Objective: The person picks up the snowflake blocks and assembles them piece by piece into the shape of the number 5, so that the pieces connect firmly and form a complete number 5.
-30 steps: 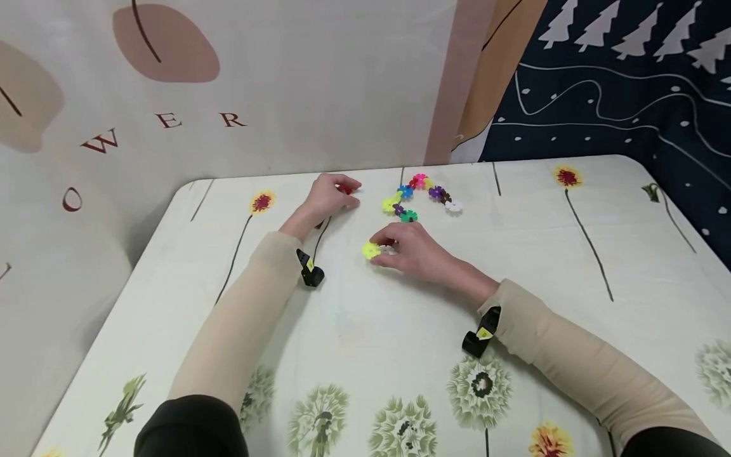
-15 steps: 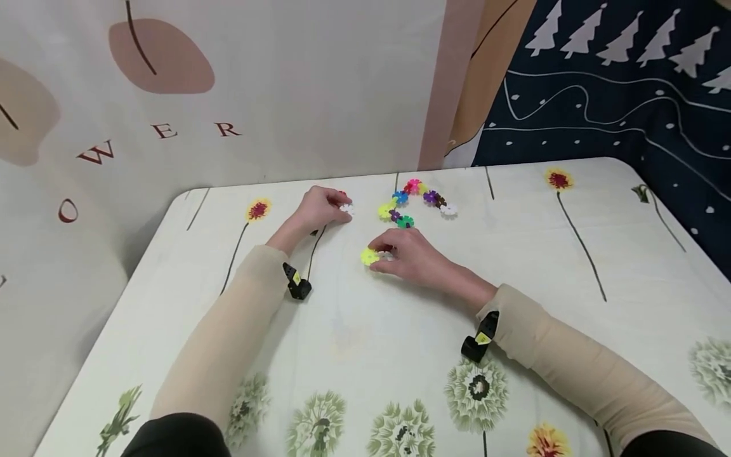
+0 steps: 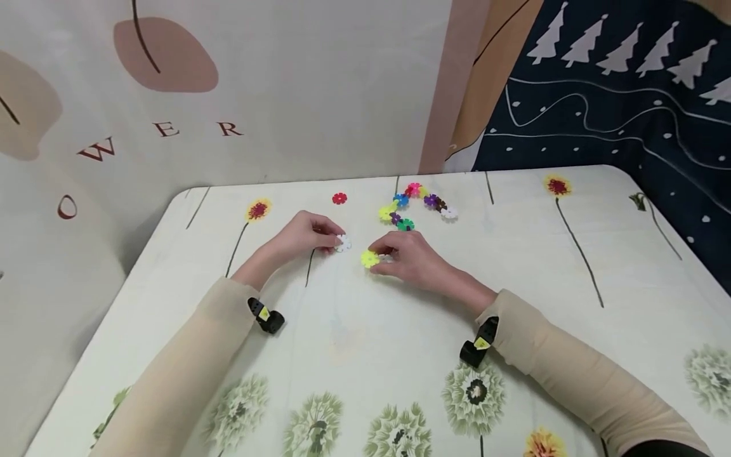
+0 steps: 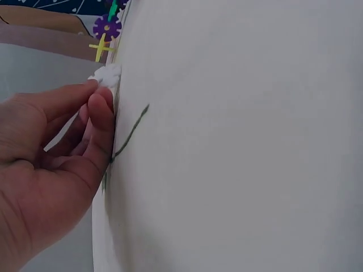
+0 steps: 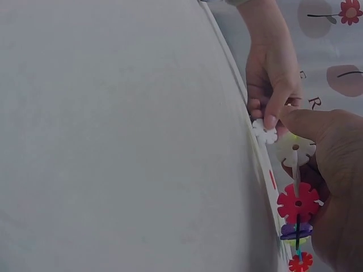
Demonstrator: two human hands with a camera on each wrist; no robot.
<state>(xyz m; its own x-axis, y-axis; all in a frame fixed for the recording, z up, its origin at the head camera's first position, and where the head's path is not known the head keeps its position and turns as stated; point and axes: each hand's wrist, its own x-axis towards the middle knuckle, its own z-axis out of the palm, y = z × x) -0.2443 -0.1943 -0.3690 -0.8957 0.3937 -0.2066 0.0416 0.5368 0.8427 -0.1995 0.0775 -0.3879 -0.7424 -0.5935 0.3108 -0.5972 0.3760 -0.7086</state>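
Note:
Between thumb and fingertips my left hand pinches a white flower-shaped plastic disc, its notched edge showing in the left wrist view. Just to the right, my right hand grips a bright yellow notched disc with a pale disc behind it, partly covered by the fingers. A small gap separates the two hands' discs in the head view. Beyond the right hand, a curved chain of slotted-together discs lies on the table, with a green disc at its near end and a white one at the other.
A single red disc lies near the table's back edge, beyond my left hand. The white tablecloth has printed flowers. A curtain hangs right behind the table.
My left hand has come away from the red disc at the back, now uncovered, and moved toward me with a white disc. The right hand has stayed nearly still.

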